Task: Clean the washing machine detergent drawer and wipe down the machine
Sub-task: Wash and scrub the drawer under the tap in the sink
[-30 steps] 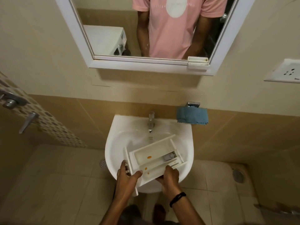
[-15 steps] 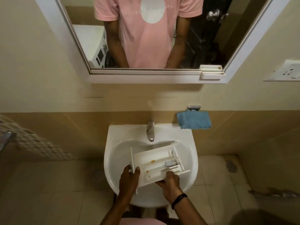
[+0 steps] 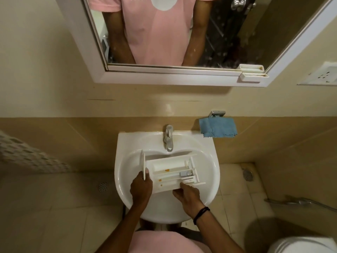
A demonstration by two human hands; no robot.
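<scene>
Bathroom station: a white wall-mounted sink point(image 3: 124, 143) stands below a framed mirror point(image 3: 182, 77), with a chrome tap point(image 3: 168, 137) at the back rim and a blue cloth point(image 3: 218, 129) hanging on the wall just right of it.

The detergent drawer point(image 3: 171, 167) lies lengthwise across the basin, directly below the tap spout, open side up. Whether it rests on the basin or is carried clear of it cannot be determined. Orange residue spots point(image 3: 166, 170) show in its compartments.

The left hand point(image 3: 141, 190) grips the front panel end, thumb over the panel edge. The right hand point(image 3: 187, 196) holds the near long wall, fingers closed on it.

Handling assessment: the drawer appears to be light, rigid moulded plastic with thin dividers. Expect it to become slippery once wet or soapy. Take hold at the front panel and the outer side walls. Avoid loading the inner dividers and the small grey insert point(image 3: 185, 173), which look more likely to crack or pop out.
</scene>
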